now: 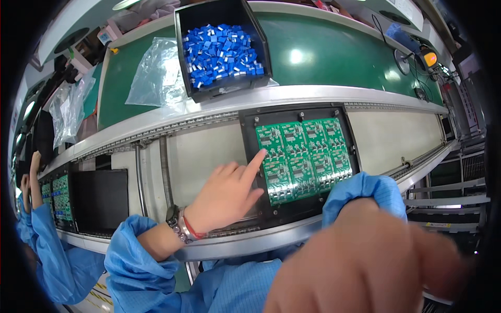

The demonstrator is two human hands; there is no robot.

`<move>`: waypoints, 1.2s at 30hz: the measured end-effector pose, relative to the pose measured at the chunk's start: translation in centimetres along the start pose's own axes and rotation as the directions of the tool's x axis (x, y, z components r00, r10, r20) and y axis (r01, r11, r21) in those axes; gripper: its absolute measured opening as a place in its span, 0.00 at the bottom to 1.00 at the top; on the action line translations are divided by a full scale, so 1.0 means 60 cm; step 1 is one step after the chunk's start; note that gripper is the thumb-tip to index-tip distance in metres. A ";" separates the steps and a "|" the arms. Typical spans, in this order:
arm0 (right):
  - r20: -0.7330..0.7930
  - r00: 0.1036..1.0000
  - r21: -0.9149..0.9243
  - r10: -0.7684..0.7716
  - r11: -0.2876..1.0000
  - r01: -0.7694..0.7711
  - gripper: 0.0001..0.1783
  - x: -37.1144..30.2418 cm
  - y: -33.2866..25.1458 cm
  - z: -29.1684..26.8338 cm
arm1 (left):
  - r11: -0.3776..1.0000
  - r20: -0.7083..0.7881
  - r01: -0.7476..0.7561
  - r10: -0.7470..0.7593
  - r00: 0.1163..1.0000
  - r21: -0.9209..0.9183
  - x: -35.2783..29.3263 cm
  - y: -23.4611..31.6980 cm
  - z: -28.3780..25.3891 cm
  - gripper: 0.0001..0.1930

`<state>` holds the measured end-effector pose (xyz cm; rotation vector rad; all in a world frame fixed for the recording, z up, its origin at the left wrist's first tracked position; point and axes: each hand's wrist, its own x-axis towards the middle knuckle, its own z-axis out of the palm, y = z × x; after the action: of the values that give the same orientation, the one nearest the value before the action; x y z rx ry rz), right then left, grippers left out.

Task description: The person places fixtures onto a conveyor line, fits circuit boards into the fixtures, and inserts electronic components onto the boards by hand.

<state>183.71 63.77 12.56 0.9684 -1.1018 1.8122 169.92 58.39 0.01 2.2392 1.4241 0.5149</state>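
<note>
A panel of green circuit boards (303, 161) with black chips and small parts lies in a black frame (251, 151) on the conveyor ahead of me. My left hand (222, 195) reaches to the panel's left edge and holds nothing that I can see. Its index finger is stretched out, the tip at the edge, and the thumb is apart. My right hand (360, 261) is raised large and blurred at the lower right, nearer than the boards. Its back shows, and most of its fingers are smeared or cut off.
Beyond the conveyor rail, a black bin (223, 89) of small blue parts stands on a green surface (313, 49), beside a clear plastic bag (159, 73). At left, a co-worker's blue sleeve (49, 250) reaches toward another black tray (99, 201) with boards. An orange-lit device (429, 58) stands far right.
</note>
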 end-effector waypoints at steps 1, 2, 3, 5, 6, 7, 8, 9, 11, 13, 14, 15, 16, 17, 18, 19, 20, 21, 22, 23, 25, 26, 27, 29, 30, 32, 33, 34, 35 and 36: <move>-0.007 0.994 -0.131 0.110 0.985 -0.110 0.32 0.006 -0.009 -0.029 | 0.984 0.031 -0.004 -0.002 1.000 0.176 0.016 -0.009 -0.013 0.32; -0.026 0.976 -0.260 0.215 0.942 -0.214 0.31 0.001 -0.005 -0.033 | 0.983 0.016 0.005 -0.008 1.000 0.185 0.035 -0.021 -0.029 0.32; -0.080 0.951 -0.406 0.299 0.861 -0.305 0.30 0.026 -0.019 -0.076 | 0.961 -0.222 -0.087 0.148 0.964 0.263 0.065 -0.026 -0.050 0.24; -0.179 0.870 -0.590 0.460 0.657 -0.469 0.29 0.040 -0.050 -0.137 | 0.931 -0.432 0.029 0.142 0.890 0.364 0.109 -0.040 -0.103 0.14; -0.380 0.842 -0.759 0.382 0.391 -0.520 0.21 0.046 -0.045 -0.158 | 0.764 -0.474 0.082 0.309 0.825 0.640 0.132 -0.047 -0.128 0.11; -0.347 0.822 -0.886 0.451 0.130 -0.446 0.10 0.045 -0.051 -0.216 | 0.633 -0.473 0.111 0.438 0.765 0.766 0.163 -0.067 -0.139 0.09; -0.457 0.782 -0.874 0.423 -0.052 -0.483 0.10 0.037 -0.039 -0.253 | 0.495 -0.427 0.199 0.404 0.809 0.846 0.187 -0.089 -0.147 0.10; -0.478 0.769 -0.877 0.424 -0.278 -0.392 0.16 0.030 -0.027 -0.293 | 0.486 -0.431 0.212 0.399 0.809 0.848 0.208 -0.115 -0.152 0.10; -0.365 0.842 -0.869 0.396 -0.470 -0.156 0.22 0.008 0.008 -0.356 | 0.282 -0.418 0.332 0.350 0.838 0.900 0.235 -0.162 -0.156 0.11; -0.359 0.853 -0.626 0.379 -0.776 0.081 0.27 0.005 0.032 -0.367 | 0.280 -0.409 0.346 0.210 0.888 0.896 0.244 -0.159 -0.159 0.10; -0.378 0.831 -0.534 0.408 -0.829 0.164 0.30 -0.007 0.042 -0.385 | 0.283 -0.386 0.352 0.074 0.919 0.892 0.251 -0.157 -0.155 0.09; -0.392 0.827 -0.533 0.404 -0.832 0.154 0.30 -0.015 0.047 -0.389 | 0.291 -0.375 0.340 0.074 0.924 0.895 0.251 -0.154 -0.152 0.09; -0.430 0.802 -0.479 0.415 -0.858 0.186 0.29 -0.023 0.051 -0.392 | 0.379 -0.375 0.304 0.127 0.918 0.874 0.249 -0.152 -0.151 0.08; -0.470 0.775 -0.423 0.422 -0.879 0.221 0.29 -0.031 0.052 -0.394 | 0.464 -0.379 0.261 0.180 0.908 0.846 0.247 -0.151 -0.151 0.07; -0.380 0.824 -0.421 0.420 -0.872 0.249 0.21 -0.035 0.052 -0.394 | 0.477 -0.384 0.228 0.260 0.886 0.849 0.246 -0.160 -0.152 0.06; -0.389 0.817 -0.432 0.426 -0.867 0.247 0.21 -0.030 0.051 -0.387 | 0.513 -0.377 0.188 0.292 0.879 0.837 0.236 -0.163 -0.157 0.06; -0.385 0.806 -0.462 0.451 -0.849 0.255 0.17 -0.023 0.047 -0.381 | 0.503 -0.374 0.178 0.321 0.870 0.845 0.234 -0.166 -0.159 0.05; -0.379 0.796 -0.485 0.471 -0.834 0.262 0.13 -0.018 0.042 -0.378 | 0.492 -0.371 0.165 0.356 0.858 0.855 0.235 -0.168 -0.161 0.05; -0.321 0.824 -0.492 0.467 -0.826 0.277 0.07 -0.021 0.036 -0.374 | 0.488 -0.374 0.175 0.346 0.861 0.855 0.236 -0.167 -0.158 0.04; -0.330 0.819 -0.494 0.469 -0.825 0.273 0.07 -0.021 0.033 -0.370 | 0.496 -0.371 0.170 0.342 0.864 0.852 0.235 -0.166 -0.156 0.04; -0.373 0.801 -0.492 0.468 -0.832 0.257 0.04 -0.015 0.029 -0.363 | 0.525 -0.389 0.153 0.374 0.842 0.837 0.236 -0.166 -0.155 0.04; -0.330 0.837 -0.470 0.436 -0.845 0.255 0.02 -0.018 0.028 -0.361 | 0.496 -0.384 0.178 0.351 0.854 0.850 0.239 -0.166 -0.152 0.03; -0.334 0.836 -0.469 0.435 -0.846 0.253 0.02 -0.020 0.023 -0.367 | 0.498 -0.381 0.174 0.351 0.855 0.849 0.244 -0.163 -0.152 0.03; -0.290 0.843 -0.484 0.452 -0.829 0.278 0.02 -0.021 0.011 -0.378 | 0.536 -0.419 0.155 0.414 0.808 0.830 0.249 -0.159 -0.151 0.02; -0.290 0.843 -0.485 0.452 -0.829 0.277 0.02 -0.020 0.011 -0.374 | 0.535 -0.418 0.155 0.413 0.809 0.830 0.250 -0.153 -0.152 0.02; -0.261 0.923 -0.583 0.283 -0.808 0.082 0.03 -0.017 0.009 -0.366 | 0.734 -0.553 0.054 0.460 0.695 0.677 0.252 -0.143 -0.155 0.04; -0.265 0.922 -0.585 0.283 -0.807 0.079 0.03 -0.014 0.007 -0.361 | 0.735 -0.552 0.053 0.457 0.698 0.676 0.249 -0.136 -0.156 0.04; -0.317 0.911 -0.579 0.264 -0.815 0.035 0.03 -0.009 0.002 -0.353 | 0.829 -0.599 0.048 0.361 0.714 0.557 0.243 -0.130 -0.156 0.06; -0.369 0.896 -0.570 0.246 -0.822 -0.009 0.05 -0.009 -0.001 -0.349 | 0.903 -0.631 0.048 0.259 0.731 0.426 0.236 -0.124 -0.158 0.08; -0.354 0.912 -0.606 0.209 -0.794 -0.054 0.06 -0.006 -0.003 -0.342 | 0.948 -0.638 0.040 0.182 0.749 0.317 0.228 -0.119 -0.165 0.06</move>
<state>179.84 82.65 5.52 -0.7971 -2.3576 -0.2871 164.86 75.15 5.43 2.4908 1.8633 1.3026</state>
